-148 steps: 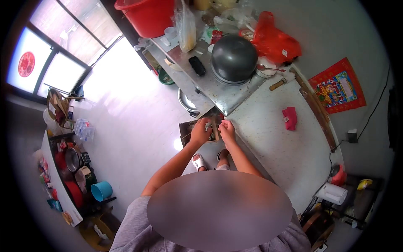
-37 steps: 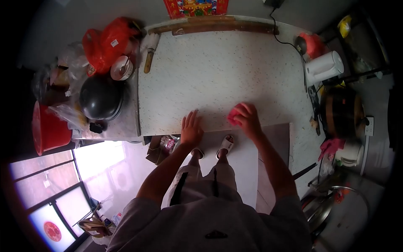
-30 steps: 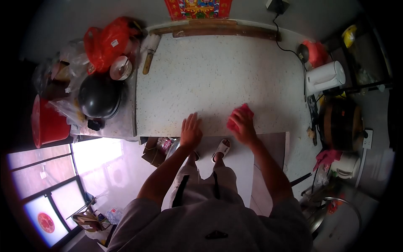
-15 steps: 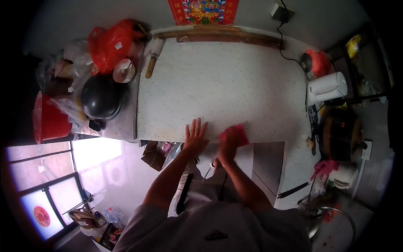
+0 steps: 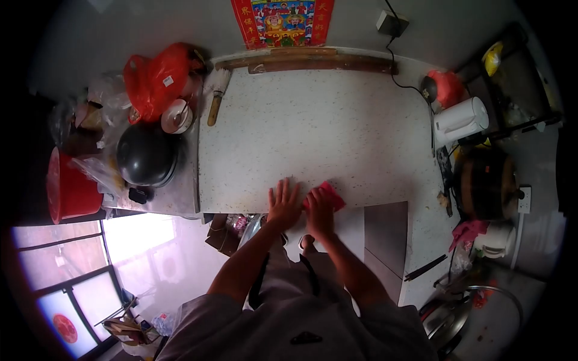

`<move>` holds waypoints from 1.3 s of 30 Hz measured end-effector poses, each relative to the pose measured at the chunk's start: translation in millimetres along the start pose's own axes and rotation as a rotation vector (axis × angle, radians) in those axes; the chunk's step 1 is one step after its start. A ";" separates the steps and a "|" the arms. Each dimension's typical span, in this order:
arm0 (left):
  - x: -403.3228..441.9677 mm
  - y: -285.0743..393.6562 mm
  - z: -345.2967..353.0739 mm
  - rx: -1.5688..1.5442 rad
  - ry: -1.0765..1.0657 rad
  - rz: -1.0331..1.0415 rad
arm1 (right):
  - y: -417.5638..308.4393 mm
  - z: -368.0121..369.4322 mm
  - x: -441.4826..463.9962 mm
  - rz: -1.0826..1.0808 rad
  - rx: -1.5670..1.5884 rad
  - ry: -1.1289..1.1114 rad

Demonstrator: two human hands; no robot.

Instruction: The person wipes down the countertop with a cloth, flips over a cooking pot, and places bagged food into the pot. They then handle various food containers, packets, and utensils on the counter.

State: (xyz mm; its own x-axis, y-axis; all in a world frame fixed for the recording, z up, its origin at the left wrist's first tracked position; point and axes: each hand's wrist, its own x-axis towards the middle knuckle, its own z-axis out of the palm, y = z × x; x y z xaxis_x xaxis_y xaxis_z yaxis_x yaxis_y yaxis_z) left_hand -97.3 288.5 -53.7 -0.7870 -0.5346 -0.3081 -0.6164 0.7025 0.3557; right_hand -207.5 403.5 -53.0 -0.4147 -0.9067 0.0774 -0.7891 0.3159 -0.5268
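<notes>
Brush (image 5: 214, 111) is seen far left on the worktop (image 5: 319, 126); the left hand (image 5: 283, 203) is laid flat and spread, gripping nothing, at the near side; beside it, under the curled right hand (image 5: 319, 212), pink cloth (image 5: 333, 198) is held.

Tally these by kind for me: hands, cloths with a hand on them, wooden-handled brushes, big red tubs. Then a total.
Hands: 2 (left hand, right hand)
Pink cloth: 1
Brush: 1
Red tub: 1
Total: 5

Red bucket (image 5: 73, 188), white kettle (image 5: 460, 121), wooden-handled brush (image 5: 214, 109), red wall poster (image 5: 283, 24)
</notes>
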 end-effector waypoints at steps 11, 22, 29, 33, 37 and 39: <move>0.4 17.9 -15.5 -0.098 0.242 -0.108 | 27.9 -9.6 17.1 -0.069 -0.124 0.068; 44.8 -14.0 -27.9 0.018 0.181 -0.128 | 58.1 -39.9 14.2 -0.119 -0.061 -0.124; 45.6 -17.3 -39.7 -0.029 0.048 -0.136 | 122.7 -59.5 78.4 0.169 -0.262 0.292; 46.4 -17.3 -40.7 -0.048 0.032 -0.142 | 50.0 -34.5 29.3 0.029 -0.267 0.058; 43.7 -18.0 -42.2 -0.046 0.025 -0.135 | 75.4 -39.4 69.9 -0.053 -0.274 -0.039; 46.0 -16.3 -43.2 -0.031 0.020 -0.140 | 78.7 -53.3 112.2 -0.038 -0.283 0.187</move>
State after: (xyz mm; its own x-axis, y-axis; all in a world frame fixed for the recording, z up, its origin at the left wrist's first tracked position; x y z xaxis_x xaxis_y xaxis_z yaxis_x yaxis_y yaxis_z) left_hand -124.5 232.1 -35.6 -0.6933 -0.6358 -0.3391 -0.7206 0.6057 0.3374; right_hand -340.3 341.6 -40.7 -0.4379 -0.8605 0.2603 -0.8892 0.3719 -0.2665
